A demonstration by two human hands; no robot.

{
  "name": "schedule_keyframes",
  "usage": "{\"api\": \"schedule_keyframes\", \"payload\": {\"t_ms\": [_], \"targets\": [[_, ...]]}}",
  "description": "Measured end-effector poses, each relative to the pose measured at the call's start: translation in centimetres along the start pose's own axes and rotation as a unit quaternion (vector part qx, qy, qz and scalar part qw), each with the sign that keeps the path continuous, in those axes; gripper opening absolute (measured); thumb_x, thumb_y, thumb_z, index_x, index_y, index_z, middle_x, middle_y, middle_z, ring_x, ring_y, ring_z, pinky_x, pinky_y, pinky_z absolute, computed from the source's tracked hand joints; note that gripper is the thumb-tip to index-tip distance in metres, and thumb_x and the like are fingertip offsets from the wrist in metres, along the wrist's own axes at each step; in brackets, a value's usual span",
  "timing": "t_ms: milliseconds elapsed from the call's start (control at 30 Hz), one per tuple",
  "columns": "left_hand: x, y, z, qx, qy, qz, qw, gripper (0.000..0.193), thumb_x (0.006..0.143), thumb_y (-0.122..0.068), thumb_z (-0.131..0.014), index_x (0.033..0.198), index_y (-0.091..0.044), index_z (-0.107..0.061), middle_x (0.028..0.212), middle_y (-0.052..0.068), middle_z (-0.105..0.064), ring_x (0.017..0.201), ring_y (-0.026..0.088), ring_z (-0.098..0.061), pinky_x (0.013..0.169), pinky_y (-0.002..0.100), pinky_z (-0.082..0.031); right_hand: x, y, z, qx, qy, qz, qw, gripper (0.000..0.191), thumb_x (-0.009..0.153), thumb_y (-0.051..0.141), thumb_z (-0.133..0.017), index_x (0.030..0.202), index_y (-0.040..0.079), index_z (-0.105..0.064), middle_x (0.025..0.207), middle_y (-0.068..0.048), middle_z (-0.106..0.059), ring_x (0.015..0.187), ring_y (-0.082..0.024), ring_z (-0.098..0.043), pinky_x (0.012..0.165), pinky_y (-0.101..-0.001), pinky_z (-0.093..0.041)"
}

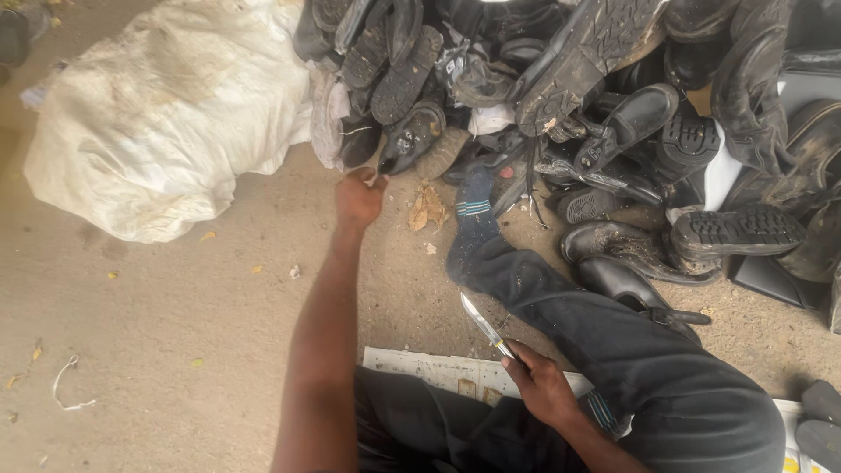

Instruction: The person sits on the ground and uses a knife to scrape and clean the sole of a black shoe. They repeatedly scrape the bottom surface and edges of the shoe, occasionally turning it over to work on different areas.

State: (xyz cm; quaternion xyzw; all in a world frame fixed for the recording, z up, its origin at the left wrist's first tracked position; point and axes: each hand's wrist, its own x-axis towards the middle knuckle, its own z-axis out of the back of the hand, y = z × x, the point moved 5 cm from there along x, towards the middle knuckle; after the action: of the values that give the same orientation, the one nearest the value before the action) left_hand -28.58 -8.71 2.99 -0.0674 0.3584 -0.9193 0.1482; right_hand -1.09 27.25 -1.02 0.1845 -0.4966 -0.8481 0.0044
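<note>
**Knife in one hand, the other hand at the shoe pile**

The knife (483, 326) sits in the right hand (541, 385), near the bottom middle of the scene, its blade pointing up and to the left over the sandy ground. The right hand is closed around the handle, just above a dark trouser leg (613, 342) that stretches away toward the far right and ends in a sock (476, 210) with pale stripes.

The left hand (359, 198) is stretched out far ahead, arm straight, at the near edge of a big pile of black shoes (613, 96). Its fingers are curled in; it is right at a dusty black shoe (410, 138) that points toward the ground, but whether it has hold of anything I cannot tell.

The pile fills the far right of the scene, mostly soles and uppers lying every way. To the left of it lies a bulging white sack (166, 114). A dry brown leaf (427, 210) lies on the ground between the left hand and the sock. A flat white board (438, 368) lies near the person, under the legs. A scrap of white string (66, 385) lies on the ground at the near left.
</note>
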Motion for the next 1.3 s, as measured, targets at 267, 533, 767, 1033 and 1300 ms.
{"api": "schedule_keyframes", "payload": {"t_ms": [267,533,767,1033,1300], "targets": [[4.6,0.9,-11.8,0.175,-0.059,0.049,0.982,0.047,0.079,-0.031,-0.08,0.113,-0.001,-0.069,0.124,0.016,-0.068,0.115,0.035,-0.057,0.095,0.049,-0.044,1.4,-3.6,-1.3,-0.025,0.057,-0.133,0.989,0.045,0.096,0.029,-0.064,0.137,0.011,-0.062,0.069,-0.01,-0.064,0.06,-0.016,-0.058,0.061,-0.0352,-0.05],[-10.8,0.5,-3.2,0.154,-0.035,-0.08,0.984,0.013,0.091,-0.018,-0.073,0.09,-0.006,-0.067,0.074,0.015,-0.07,0.062,0.024,-0.053,0.069,0.042,-0.044,1.0,-2.4,-0.4,0.013,0.019,-0.077,0.997,0.045,0.095,0.031,-0.065,0.135,0.01,-0.064,0.082,-0.005,-0.072,0.072,-0.013,-0.066,0.071,-0.0324,-0.055],[-26.7,3.3,-0.8,0.175,0.166,-0.049,0.969,0.033,0.085,-0.025,-0.074,0.116,-0.014,-0.067,0.095,0.02,-0.073,0.09,0.039,-0.071,0.088,0.052,-0.052,0.0,-0.9,0.5,-0.027,-0.039,-0.022,0.999,0.044,0.096,0.032,-0.066,0.133,0.009,-0.066,0.095,-0.013,-0.075,0.088,-0.019,-0.071,0.084,-0.0343,-0.054],[-25.4,3.1,-5.7,0.284,0.222,-0.181,0.915,0.029,0.098,-0.031,-0.059,0.123,-0.018,-0.062,0.106,0.012,-0.076,0.114,0.03,-0.065,0.105,0.048,-0.04,-4.8,0.9,-0.2,-0.046,-0.046,0.016,0.998,0.044,0.097,0.03,-0.063,0.136,0.008,-0.064,0.096,-0.016,-0.077,0.088,-0.024,-0.072,0.085,-0.0356,-0.055],[-27.3,1.3,-4.2,0.355,0.097,-0.182,0.912,0.033,0.09,-0.032,-0.061,0.114,-0.01,-0.067,0.116,0.009,-0.071,0.12,0.023,-0.059,0.11,0.052,-0.03,-6.7,4.6,-1.0,-0.231,-0.096,0.178,0.952,0.04,0.093,0.022,-0.065,0.13,0.008,-0.065,0.112,-0.021,-0.073,0.098,-0.04,-0.071,0.085,-0.0466,-0.056]]}}
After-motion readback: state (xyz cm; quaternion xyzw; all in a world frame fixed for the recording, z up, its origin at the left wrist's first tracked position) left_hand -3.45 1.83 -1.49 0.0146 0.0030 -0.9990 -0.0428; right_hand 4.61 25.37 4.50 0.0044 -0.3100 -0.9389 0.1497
